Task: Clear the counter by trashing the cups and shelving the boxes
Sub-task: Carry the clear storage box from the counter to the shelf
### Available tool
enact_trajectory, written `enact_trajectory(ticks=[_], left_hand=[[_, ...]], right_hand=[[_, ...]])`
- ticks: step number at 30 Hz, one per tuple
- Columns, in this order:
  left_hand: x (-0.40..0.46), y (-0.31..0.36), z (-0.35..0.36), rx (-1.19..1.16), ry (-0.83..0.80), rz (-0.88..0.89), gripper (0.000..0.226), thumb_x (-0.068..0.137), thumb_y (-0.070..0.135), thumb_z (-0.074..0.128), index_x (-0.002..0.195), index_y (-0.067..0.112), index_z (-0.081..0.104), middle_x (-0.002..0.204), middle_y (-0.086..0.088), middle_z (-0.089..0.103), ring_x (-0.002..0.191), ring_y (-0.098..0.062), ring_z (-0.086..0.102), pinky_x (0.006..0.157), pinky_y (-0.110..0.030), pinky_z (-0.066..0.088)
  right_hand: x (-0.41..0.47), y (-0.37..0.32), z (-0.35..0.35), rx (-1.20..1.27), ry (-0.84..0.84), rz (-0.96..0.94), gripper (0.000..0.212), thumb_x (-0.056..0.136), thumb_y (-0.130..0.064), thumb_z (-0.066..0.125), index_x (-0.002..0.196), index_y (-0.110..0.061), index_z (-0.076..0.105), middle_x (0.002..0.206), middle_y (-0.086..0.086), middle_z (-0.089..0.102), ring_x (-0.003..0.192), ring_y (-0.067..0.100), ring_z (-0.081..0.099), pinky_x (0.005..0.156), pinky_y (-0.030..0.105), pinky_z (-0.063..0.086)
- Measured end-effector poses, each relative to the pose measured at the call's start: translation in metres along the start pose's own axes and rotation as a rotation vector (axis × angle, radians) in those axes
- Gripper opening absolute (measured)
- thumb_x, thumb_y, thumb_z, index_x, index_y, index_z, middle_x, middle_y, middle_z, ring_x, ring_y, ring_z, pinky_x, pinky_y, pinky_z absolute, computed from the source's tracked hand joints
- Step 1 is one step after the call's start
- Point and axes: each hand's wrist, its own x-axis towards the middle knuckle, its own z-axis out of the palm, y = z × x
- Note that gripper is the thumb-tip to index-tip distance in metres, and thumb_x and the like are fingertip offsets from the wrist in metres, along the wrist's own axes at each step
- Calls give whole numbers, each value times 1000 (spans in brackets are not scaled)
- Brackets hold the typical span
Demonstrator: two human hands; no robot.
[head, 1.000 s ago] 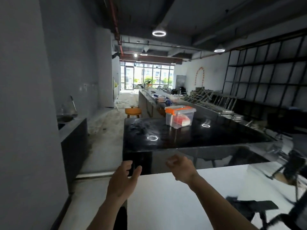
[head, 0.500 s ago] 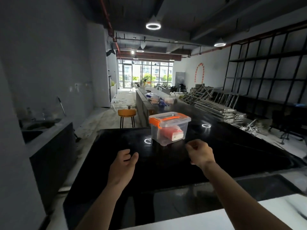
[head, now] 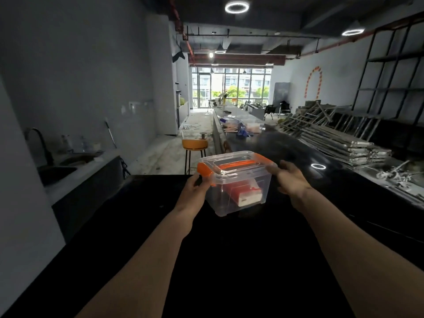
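A clear plastic box with an orange handle and orange side clips stands on the black counter in front of me. Red and white items lie inside it. My left hand grips its left end by the orange clip. My right hand presses against its right end. I cannot tell whether the box is lifted off the counter. No cups are visible close by.
More boxes and clutter lie farther along the counter. An orange stool stands on the floor to the left of it. A sink unit runs along the left wall. Black shelving and stacked metal frames fill the right side.
I have moved up to the counter. Both hands reached forward from loose fists and closed on the two ends of the clear box.
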Motion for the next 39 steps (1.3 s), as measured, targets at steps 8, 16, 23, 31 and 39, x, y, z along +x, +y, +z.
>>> enact_trajectory(ticks=[8, 16, 23, 31, 39], left_hand=[[13, 3, 14, -201, 72, -21, 50, 94, 48, 57, 138, 25, 53, 131, -2, 63, 116, -18, 59, 97, -35, 46], [-2, -2, -7, -254, 292, -58, 51, 84, 55, 66, 120, 18, 62, 110, -3, 72, 100, -17, 68, 89, -35, 55], [-33, -9, -49, -322, 393, -62, 38, 83, 25, 76, 117, 15, 63, 105, -9, 73, 93, -21, 71, 75, -31, 58], [-103, 13, -145, -374, 417, 53, 28, 84, 18, 75, 109, 7, 69, 98, -10, 77, 88, -21, 76, 77, -34, 62], [-219, 29, -291, -352, 614, 194, 13, 91, 19, 69, 91, 11, 59, 87, -12, 68, 76, -24, 67, 44, -22, 57]], right_hand=[[28, 7, 9, 243, -96, 66, 113, 65, -63, 85, 155, -17, 36, 136, 9, 65, 122, 30, 62, 110, 49, 45], [12, 11, 27, 146, 70, 87, 47, 80, -54, 78, 92, -9, 76, 94, 13, 78, 88, 28, 74, 87, 44, 60], [-33, 5, 35, 100, -67, 92, 46, 72, -41, 89, 97, -6, 74, 90, 9, 75, 80, 23, 68, 85, 48, 62], [-104, -39, 95, 164, -161, 18, 59, 64, -49, 93, 100, -6, 73, 90, 13, 78, 69, 26, 76, 55, 35, 62], [-248, -95, 201, 220, -420, -128, 42, 72, -39, 89, 101, -9, 78, 82, 8, 80, 66, 22, 75, 62, 37, 65]])
